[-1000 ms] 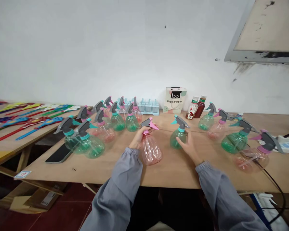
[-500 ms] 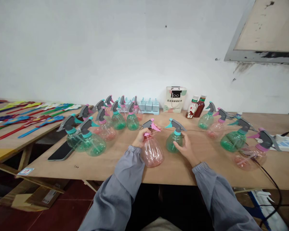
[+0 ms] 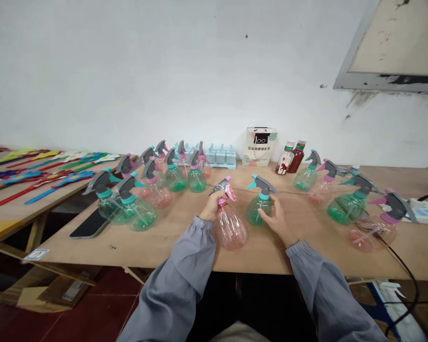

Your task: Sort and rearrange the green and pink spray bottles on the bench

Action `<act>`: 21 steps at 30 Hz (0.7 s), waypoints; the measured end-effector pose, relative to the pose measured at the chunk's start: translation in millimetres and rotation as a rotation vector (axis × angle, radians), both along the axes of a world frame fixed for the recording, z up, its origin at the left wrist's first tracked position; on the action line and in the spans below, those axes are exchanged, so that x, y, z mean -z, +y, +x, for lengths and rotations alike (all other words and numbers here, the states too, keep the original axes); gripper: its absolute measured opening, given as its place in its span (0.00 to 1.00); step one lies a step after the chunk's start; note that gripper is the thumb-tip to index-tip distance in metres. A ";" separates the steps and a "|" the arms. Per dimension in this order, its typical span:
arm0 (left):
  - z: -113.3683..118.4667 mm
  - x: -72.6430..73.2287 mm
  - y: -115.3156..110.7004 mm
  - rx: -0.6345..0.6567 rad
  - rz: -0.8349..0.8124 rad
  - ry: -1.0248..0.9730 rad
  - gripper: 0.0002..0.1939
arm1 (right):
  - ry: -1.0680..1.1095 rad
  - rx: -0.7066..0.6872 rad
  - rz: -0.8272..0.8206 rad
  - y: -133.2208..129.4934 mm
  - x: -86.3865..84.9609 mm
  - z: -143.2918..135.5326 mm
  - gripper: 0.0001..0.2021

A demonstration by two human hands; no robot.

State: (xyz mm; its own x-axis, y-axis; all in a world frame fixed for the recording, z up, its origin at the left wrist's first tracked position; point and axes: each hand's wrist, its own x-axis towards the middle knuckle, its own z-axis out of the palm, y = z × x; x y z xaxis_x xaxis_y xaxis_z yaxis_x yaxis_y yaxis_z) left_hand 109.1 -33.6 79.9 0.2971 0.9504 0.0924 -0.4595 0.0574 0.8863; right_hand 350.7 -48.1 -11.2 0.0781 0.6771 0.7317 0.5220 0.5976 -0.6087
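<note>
Left hand [image 3: 212,205] curled (right hand [image 3: 278,221] cupped)

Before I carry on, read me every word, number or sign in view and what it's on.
"互连网眼镜超市", my best reading, slightly blurred: white paper bag with black glasses picture; smaller lines unreadable.
Red mark, unclear: white sticker with blue border.
Labels too small to read: clear bottle with white label, dark red bottle.
White label, unreadable: brown cardboard box.
</note>
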 end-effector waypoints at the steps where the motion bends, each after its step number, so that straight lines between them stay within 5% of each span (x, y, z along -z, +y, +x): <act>1: 0.2 -0.1 -0.4 0.000 -0.001 0.009 0.10 | 0.004 0.000 -0.002 0.2 0.2 0.0 0.26; 5: 0.5 0.2 0.6 0.025 0.024 0.009 0.15 | -0.003 -0.010 -0.006 0.9 0.2 0.3 0.26; 9: -1.5 1.1 4.5 -0.045 0.027 -0.050 0.11 | -0.008 0.006 0.000 0.9 -0.7 0.3 0.26; 21: -5.6 4.8 6.5 0.072 0.059 0.016 0.11 | -0.006 -0.004 -0.007 -0.4 -2.8 -0.7 0.26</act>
